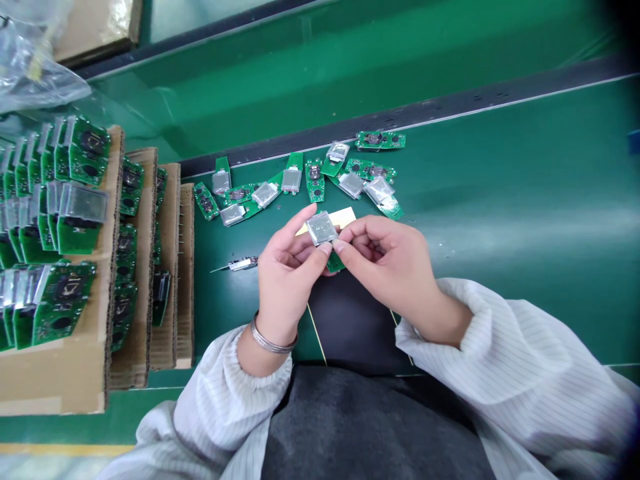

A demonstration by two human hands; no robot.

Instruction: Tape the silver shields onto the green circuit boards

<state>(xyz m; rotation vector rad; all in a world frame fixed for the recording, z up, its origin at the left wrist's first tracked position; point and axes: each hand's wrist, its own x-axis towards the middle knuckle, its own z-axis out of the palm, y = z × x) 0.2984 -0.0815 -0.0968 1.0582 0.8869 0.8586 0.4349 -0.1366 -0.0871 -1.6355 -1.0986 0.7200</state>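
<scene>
A green circuit board with a square grey display (321,229) is held between both hands, display facing up. My left hand (295,267) grips its left side, thumb at the display's lower edge and index finger stretched along the far side. My right hand (385,257) pinches the lower right corner of the display with thumb and forefinger. Below the fingers a green part of the board shows. Behind it lies a pale yellow paper (344,217). Beyond the hands, several loose boards (265,193) are spread on the green table, some display up, others with components up.
Cardboard holders (115,267) with rows of upright boards stand at the left. A small metal tool (243,264) lies left of my left hand. A black mat (355,320) is below the hands. Plastic bag (35,60) at the upper left.
</scene>
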